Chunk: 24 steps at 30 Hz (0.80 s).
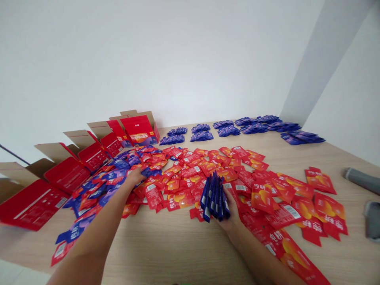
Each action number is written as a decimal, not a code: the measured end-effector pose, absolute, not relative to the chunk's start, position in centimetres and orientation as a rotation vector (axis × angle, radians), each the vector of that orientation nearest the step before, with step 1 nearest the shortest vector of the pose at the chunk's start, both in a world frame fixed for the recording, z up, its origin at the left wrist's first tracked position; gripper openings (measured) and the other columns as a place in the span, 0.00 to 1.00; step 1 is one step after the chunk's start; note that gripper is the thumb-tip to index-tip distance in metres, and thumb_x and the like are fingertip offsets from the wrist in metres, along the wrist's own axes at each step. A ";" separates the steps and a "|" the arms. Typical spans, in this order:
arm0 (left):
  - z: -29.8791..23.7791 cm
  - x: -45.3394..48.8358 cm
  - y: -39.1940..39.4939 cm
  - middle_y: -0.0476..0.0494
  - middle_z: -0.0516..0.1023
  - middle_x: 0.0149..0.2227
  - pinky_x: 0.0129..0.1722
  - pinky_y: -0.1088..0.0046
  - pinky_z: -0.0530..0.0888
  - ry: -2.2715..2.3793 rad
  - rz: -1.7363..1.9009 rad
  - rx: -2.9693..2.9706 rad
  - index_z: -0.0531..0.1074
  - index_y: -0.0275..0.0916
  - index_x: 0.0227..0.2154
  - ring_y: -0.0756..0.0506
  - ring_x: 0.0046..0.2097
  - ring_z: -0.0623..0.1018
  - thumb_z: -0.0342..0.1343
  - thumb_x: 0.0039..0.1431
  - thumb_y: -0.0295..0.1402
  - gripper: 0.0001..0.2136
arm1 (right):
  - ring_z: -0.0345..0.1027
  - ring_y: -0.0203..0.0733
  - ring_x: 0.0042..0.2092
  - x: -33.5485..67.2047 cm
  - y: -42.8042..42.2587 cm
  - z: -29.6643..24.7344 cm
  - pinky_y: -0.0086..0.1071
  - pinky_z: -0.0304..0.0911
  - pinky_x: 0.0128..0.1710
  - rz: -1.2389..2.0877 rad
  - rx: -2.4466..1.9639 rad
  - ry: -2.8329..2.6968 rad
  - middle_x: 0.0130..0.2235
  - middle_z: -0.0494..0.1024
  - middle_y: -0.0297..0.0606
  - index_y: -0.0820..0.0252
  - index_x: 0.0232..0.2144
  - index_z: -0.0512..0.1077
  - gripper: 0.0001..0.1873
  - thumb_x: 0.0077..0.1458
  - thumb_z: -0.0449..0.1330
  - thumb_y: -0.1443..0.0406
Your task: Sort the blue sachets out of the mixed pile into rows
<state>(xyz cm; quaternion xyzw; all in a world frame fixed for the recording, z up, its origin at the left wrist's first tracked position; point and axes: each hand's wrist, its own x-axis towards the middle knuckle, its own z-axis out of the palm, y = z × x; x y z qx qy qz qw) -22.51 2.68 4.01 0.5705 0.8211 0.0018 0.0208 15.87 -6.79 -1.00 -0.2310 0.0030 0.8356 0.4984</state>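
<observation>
My right hand point(232, 211) is closed around a bundle of blue drink pouches point(214, 198), held on edge side by side above the table's middle. Out to the left, my left hand point(135, 176) reaches into the mixed heap, its fingers closed at a single blue pouch point(147, 172); the fingertips are partly hidden. Around that hand lie blue pouches point(114, 176) and red pouches point(152, 194) jumbled together. Red pouches with orange fruit pictures point(263, 196) spread beneath and to the right of my right hand.
Several open red cartons point(139, 132) stand in a row along the left and back. Neat piles of blue pouches point(227, 130) line the table's back by the wall. Two grey objects point(363, 180) sit at the right edge. The wooden table point(154, 245) shows bare in front.
</observation>
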 end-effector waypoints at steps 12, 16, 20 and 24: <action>10.1 -12.6 -3.3 0.41 0.78 0.34 0.36 0.70 0.70 2.493 0.409 2.211 0.70 0.38 0.32 0.41 0.38 0.78 0.48 0.56 0.29 0.06 | 0.78 0.43 0.32 16.1 -6.7 -1.5 0.36 0.74 0.38 2.001 -0.415 -0.023 0.31 0.83 0.39 0.61 0.33 0.78 0.14 0.56 0.58 0.57; 8.6 -7.1 -6.0 0.45 0.75 0.29 0.35 0.71 0.71 1.997 1.046 2.470 0.69 0.39 0.28 0.45 0.34 0.75 0.50 0.57 0.29 0.04 | 0.78 0.44 0.37 16.3 -6.6 -2.0 0.38 0.72 0.43 1.992 -0.335 -0.023 0.34 0.83 0.41 0.61 0.38 0.77 0.14 0.53 0.61 0.58; 5.8 -0.5 -8.7 0.45 0.74 0.28 0.34 0.72 0.72 1.485 1.335 2.671 0.68 0.39 0.29 0.47 0.33 0.74 0.49 0.59 0.25 0.06 | 0.76 0.44 0.42 16.7 -6.4 -2.5 0.37 0.71 0.46 1.917 -0.279 -0.030 0.39 0.82 0.43 0.61 0.43 0.75 0.18 0.52 0.62 0.57; 3.5 3.6 -10.4 0.43 0.76 0.32 0.36 0.71 0.73 1.349 1.437 2.522 0.69 0.39 0.30 0.46 0.36 0.75 0.49 0.59 0.22 0.07 | 0.77 0.41 0.39 17.2 -6.2 -2.4 0.36 0.72 0.44 1.943 -0.215 -0.067 0.38 0.82 0.41 0.60 0.46 0.73 0.21 0.55 0.58 0.54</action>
